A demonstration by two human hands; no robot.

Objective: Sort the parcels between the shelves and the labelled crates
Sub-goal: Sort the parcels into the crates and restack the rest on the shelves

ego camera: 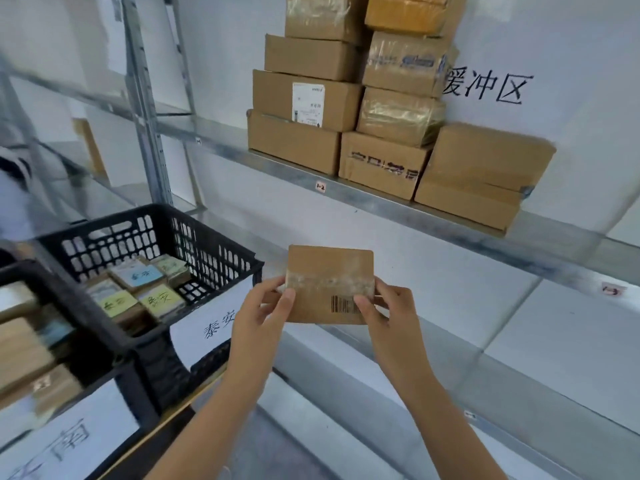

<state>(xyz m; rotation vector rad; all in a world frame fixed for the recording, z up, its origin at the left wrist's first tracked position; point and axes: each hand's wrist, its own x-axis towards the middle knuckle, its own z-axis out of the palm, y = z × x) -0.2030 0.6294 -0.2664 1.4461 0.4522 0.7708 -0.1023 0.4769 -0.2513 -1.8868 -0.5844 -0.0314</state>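
The left hand (266,306) and right hand (384,306) pinch a small, flat, nearly square cardboard parcel (329,271) by its side edges. A glossy tape (329,282) runs from hand to hand. The black lattice crate (214,258) sits just left of the left hand, and the metal shelf (381,202) of stacked boxes (346,98) lies above and beyond both hands.

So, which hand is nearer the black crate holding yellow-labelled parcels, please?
Left. The left hand grips the parcel beside the crate; the right hand grips its opposite edge, farther away.
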